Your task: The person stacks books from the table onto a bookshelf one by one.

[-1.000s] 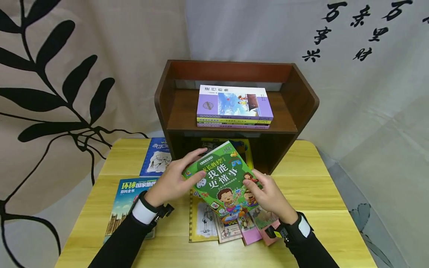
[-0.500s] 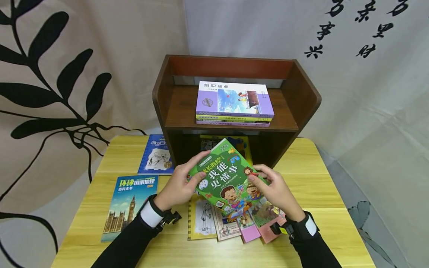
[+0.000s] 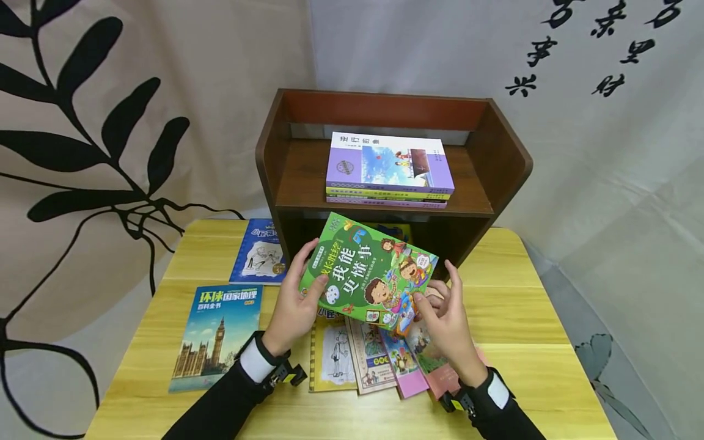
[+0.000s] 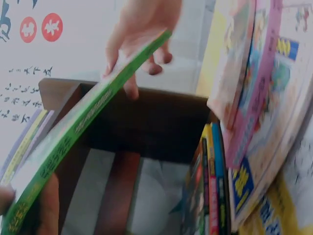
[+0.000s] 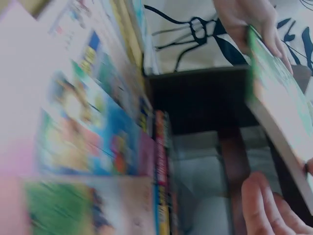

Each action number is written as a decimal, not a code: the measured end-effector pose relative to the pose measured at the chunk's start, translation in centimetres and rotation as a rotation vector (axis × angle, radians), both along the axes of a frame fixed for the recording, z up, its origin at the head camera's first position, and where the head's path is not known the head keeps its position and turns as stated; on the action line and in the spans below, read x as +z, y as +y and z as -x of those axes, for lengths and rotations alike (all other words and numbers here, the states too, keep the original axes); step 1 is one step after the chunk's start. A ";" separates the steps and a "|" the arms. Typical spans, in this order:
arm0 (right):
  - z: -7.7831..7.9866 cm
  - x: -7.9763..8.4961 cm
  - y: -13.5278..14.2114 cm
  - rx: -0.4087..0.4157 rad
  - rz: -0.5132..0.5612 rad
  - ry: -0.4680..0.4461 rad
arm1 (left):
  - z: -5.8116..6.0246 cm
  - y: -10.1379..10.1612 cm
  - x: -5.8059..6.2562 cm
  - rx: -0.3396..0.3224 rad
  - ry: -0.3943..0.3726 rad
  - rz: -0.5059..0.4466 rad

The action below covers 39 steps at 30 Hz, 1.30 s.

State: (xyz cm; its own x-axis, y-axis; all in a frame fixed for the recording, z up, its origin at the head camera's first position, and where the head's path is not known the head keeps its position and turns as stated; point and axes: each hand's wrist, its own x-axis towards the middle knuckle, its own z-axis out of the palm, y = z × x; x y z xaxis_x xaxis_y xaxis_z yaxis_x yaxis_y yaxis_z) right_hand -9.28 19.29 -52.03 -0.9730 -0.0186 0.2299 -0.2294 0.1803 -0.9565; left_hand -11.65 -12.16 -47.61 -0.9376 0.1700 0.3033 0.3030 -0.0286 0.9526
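Aloft, green book [image 3: 365, 275]; shelf [image 3: 470, 183] gap unclear

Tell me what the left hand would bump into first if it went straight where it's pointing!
Probably the brown shelf, beyond the green book that the left hand holds. The book might touch it first, but I can't tell how far back the shelf stands.

Left hand [image 4: 48, 208] pinching green book [image 4: 80, 126], shelf [image 4: 146, 125] beyond

Printed cloth [image 3: 236, 91] behind wooden table [image 3: 528, 330]
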 end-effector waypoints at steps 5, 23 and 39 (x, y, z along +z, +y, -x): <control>-1.2 -2.0 -1.3 0.124 0.028 -0.061 | -0.5 0.4 -1.4 0.026 -0.051 -0.039; 0.8 -2.0 0.7 0.163 -0.163 -0.249 | 1.1 0.1 -5.0 -0.114 -0.266 0.192; 5.0 -2.4 2.4 0.244 -0.149 -0.459 | 4.7 0.1 -6.5 -0.114 -0.303 0.451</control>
